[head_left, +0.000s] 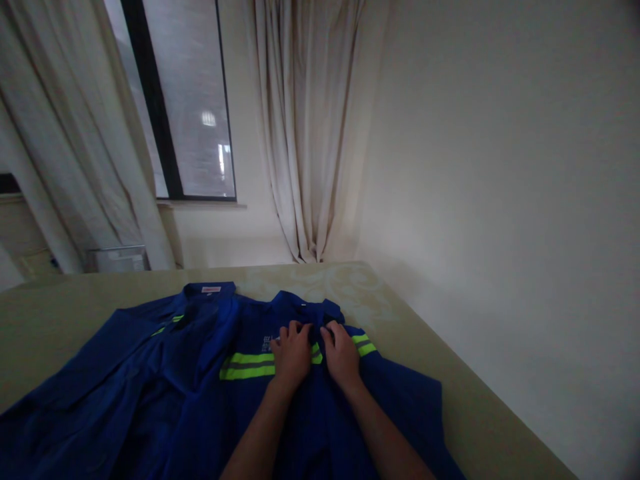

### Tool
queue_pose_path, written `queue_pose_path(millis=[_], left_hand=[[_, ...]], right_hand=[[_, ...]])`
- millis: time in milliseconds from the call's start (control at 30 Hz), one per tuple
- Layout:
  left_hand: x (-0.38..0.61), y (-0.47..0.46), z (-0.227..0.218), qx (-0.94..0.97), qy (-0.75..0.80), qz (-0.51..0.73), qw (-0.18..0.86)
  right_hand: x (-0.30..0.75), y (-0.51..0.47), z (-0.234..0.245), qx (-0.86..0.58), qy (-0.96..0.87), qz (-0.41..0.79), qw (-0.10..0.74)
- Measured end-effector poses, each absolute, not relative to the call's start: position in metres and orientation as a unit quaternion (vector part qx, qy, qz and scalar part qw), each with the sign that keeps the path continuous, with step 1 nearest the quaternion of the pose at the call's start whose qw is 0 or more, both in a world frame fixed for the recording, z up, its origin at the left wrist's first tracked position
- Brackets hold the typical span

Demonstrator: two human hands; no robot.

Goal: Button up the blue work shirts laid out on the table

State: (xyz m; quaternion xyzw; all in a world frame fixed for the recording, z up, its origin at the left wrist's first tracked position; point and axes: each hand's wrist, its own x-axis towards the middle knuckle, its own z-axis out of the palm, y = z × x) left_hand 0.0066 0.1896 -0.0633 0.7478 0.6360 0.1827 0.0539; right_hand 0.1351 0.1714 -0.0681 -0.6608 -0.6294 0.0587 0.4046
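A blue work jacket (310,427) with yellow-green and grey reflective bands lies spread out in front of me, collar toward the far side. Just below its collar, my left hand (291,351) has its fingers curled on the left front edge, beside some small white lettering. My right hand (341,348) pinches the opposite front edge, a short gap away from the left. What sits between the fingertips is partly hidden and dim. A second blue jacket (125,373) lies on the left, rumpled, with a pale label inside its collar.
Both garments rest on a table with a pale green patterned cover (400,327). A plain wall (500,200) runs along the right side. Behind the table are a window (193,100) and beige curtains (310,133).
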Motion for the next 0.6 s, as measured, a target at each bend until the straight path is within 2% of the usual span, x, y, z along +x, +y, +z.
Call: queue_pose_path(millis=[200, 333, 433, 600], left_hand=[[0.004, 0.189, -0.061, 0.732, 0.638, 0.229, 0.067], [0.001, 0.191, -0.066, 0.726, 0.596, 0.330, 0.097], [-0.001, 0.194, -0.069, 0.714, 0.546, 0.415, 0.139], [-0.001, 0.195, -0.071, 0.723, 0.501, 0.449, 0.160]], right_hand=[[0.140, 0.178, -0.074, -0.592, -0.618, 0.116, 0.504], [0.140, 0.178, -0.072, -0.556, -0.624, 0.124, 0.535], [0.137, 0.174, -0.068, -0.541, -0.646, 0.105, 0.527], [0.131, 0.167, -0.063, -0.574, -0.670, 0.046, 0.469]])
